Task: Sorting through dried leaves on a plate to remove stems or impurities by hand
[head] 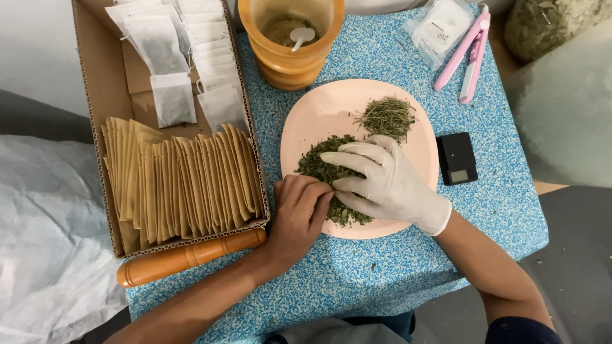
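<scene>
A person's gloved right hand (382,181) lay spread, fingers apart, over dark crumbled herbs (325,169) on a pink plate (325,111) while the bare left hand (299,213) pinched closed on some, best kept small and taken over the plate.

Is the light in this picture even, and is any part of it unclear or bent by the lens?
Head view: soft, even light, no hard shadows, no glare on the pink plate. The gloved right hand, bare left hand and dried leaves are sharp. The frame edges look slightly stretched, and the pale sheet at the left is softer.
</scene>
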